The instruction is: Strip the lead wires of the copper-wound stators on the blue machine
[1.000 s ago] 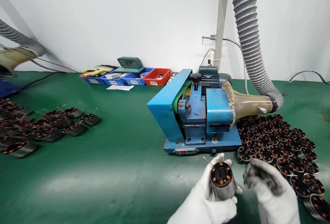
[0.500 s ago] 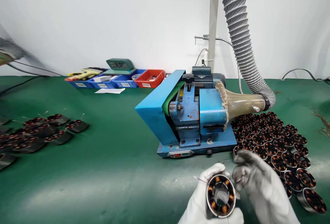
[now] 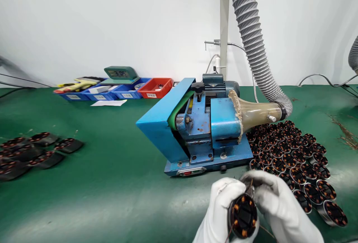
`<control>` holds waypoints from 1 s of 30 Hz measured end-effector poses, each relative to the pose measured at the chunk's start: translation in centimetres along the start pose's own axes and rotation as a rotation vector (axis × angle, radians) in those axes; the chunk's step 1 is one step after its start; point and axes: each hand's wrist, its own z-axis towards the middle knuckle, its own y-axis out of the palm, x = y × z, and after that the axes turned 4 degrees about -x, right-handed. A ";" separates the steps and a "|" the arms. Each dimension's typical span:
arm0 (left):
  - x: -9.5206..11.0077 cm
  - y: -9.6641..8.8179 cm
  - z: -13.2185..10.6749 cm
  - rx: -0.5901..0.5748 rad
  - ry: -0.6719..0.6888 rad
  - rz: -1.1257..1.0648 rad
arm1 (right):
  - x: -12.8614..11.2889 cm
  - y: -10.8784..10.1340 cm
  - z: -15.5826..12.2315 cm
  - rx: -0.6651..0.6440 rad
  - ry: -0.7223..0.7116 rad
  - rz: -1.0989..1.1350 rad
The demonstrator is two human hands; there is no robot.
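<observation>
My left hand [image 3: 218,211], in a white glove, is wrapped around a motor stator [image 3: 244,216], a round ring with dark insulation and copper windings inside. The stator's open face is turned toward me. My right hand [image 3: 275,202], also gloved, is closed at the stator's upper right edge. A thin copper wire [image 3: 251,184] stands up from that edge at the right fingertips, which look pinched on it. Glove fabric partly covers the fingertips. Another thin wire hangs below the stator's left side.
A blue belt sander [image 3: 195,131] stands ahead, joined to a grey suction hose [image 3: 251,30]. Right of it sit several stators [image 3: 296,157] in rows. More stators [image 3: 46,160] lie at left. Blue bins [image 3: 128,93], a red bin [image 3: 155,88] and a clock [image 3: 121,73] line the back.
My right hand has moved left against the stator, and its fingers have closed at the upper edge. The stator has turned slightly in my left hand. The view has shifted right.
</observation>
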 end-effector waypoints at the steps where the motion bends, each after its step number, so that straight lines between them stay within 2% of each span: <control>1: 0.0 0.1 0.1 -0.011 0.018 0.026 | 0.0 0.2 0.1 -0.041 -0.020 -0.088; 3: -0.1 0.2 0.1 -0.001 0.027 0.044 | 0.1 0.6 0.3 -0.048 -0.057 -0.113; 5: -0.4 0.2 0.0 0.051 0.009 0.054 | 0.2 0.6 0.6 -0.010 -0.022 0.056; 7: -0.9 0.2 -0.2 0.127 -0.020 0.083 | 0.2 0.2 0.7 0.079 -0.027 0.287; 9: -1.6 0.3 -0.5 0.184 -0.059 0.117 | 0.6 -0.3 0.7 0.208 -0.146 0.390; 11: -2.4 0.5 -0.6 0.208 -0.094 0.113 | 1.6 -0.6 0.6 0.258 -0.271 0.284; 14: -3.4 1.2 0.0 0.217 -0.167 0.058 | 3.8 -0.6 0.7 0.140 -0.324 -0.044; 16: -3.8 1.8 0.8 0.235 -0.311 -0.060 | 5.2 -0.2 1.1 0.109 -0.320 -0.225; 19: -4.1 2.6 2.4 0.288 -0.559 -0.383 | 6.2 1.0 2.3 0.279 -0.257 -0.435; 21: -4.3 2.9 3.5 0.360 -0.622 -0.502 | 6.0 1.8 3.2 0.373 -0.217 -0.501; 23: -4.6 3.1 4.3 0.441 -0.623 -0.474 | 5.5 2.4 4.1 0.369 -0.211 -0.507; 30: -4.6 3.4 6.0 0.474 -0.692 -0.562 | 4.1 3.1 5.6 0.335 -0.214 -0.568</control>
